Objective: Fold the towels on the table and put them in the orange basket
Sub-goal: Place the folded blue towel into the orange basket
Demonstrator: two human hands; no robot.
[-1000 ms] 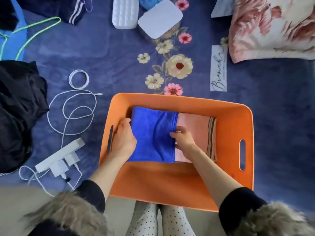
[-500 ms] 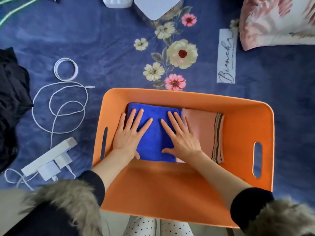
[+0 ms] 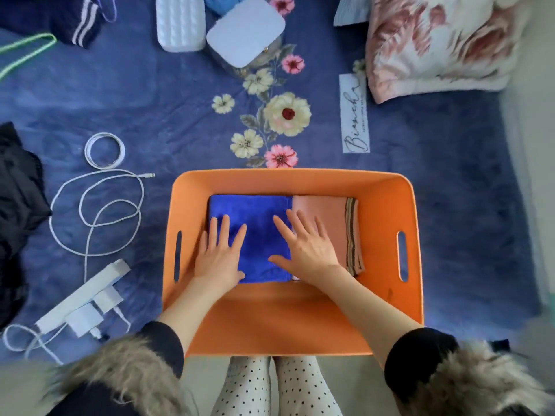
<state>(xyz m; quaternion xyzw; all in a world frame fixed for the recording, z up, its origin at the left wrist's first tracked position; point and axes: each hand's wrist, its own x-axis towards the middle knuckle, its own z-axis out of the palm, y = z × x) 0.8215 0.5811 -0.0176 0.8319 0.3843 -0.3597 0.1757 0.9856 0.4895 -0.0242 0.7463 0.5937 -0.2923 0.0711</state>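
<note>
Nearest, at the bottom edge, are the person's polka-dot legs (image 3: 276, 385) and two dark sleeves with fur cuffs (image 3: 120, 373), from which both bare forearms reach forward into the orange basket (image 3: 294, 325). Inside it, toward the far wall, two folded towels lie side by side and touching: a blue towel (image 3: 255, 211) on the left and a pink towel (image 3: 318, 208) with a striped edge on the right. The left hand (image 3: 217, 253) lies flat with fingers spread on the near left part of the blue towel, gripping nothing. The right hand (image 3: 306, 247) is likewise flat and spread, pressing down where the two towels meet, its thumb on the blue one and its fingers reaching onto the pink one; it grasps nothing either. The basket stands on a blue bed cover (image 3: 450, 190) printed with flowers. To the left of the basket lie a white power strip (image 3: 81, 298) with plugs in it, and a loose white cable (image 3: 96, 211) with a small coil beyond. Dark clothing (image 3: 18, 205) sits at the left edge. Farther off, near the top, are a white ribbed case (image 3: 180, 22), a white box (image 3: 246, 31) just beside it, and a pink floral pillow (image 3: 444, 40) at the far right.
</note>
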